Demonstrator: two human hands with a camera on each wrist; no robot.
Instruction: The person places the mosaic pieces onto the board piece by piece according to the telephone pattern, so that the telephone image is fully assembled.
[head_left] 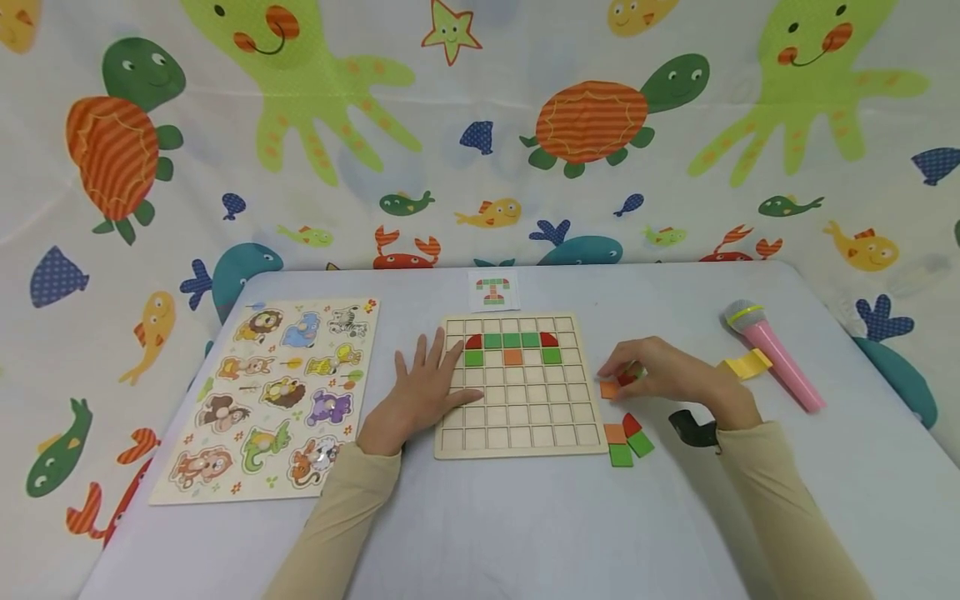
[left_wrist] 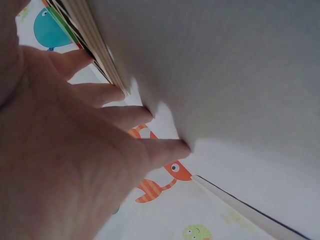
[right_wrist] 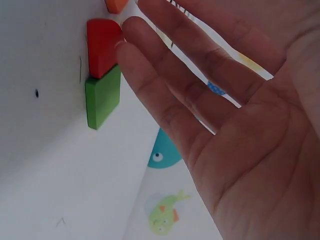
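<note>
Green tile (right_wrist: 103,96), clearest from right wrist, left hand (head_left: 422,387) spread, right hand (head_left: 667,372), pinch unclear

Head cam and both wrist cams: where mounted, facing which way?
Head: worn on head, forward and down at grid board; left hand, right hand, sleeves show.
Left wrist: worn there, facing past palm and fingers toward printed cloth.
Right wrist: worn there, facing past right hand toward tiles.
Head and right wrist share right hand, tiles.

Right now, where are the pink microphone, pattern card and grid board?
Pink microphone (head_left: 784,367): head view, on its handle.
Pattern card (head_left: 493,291): head view, printed middle.
Grid board (head_left: 518,394): head view, bare middle cell.
</note>
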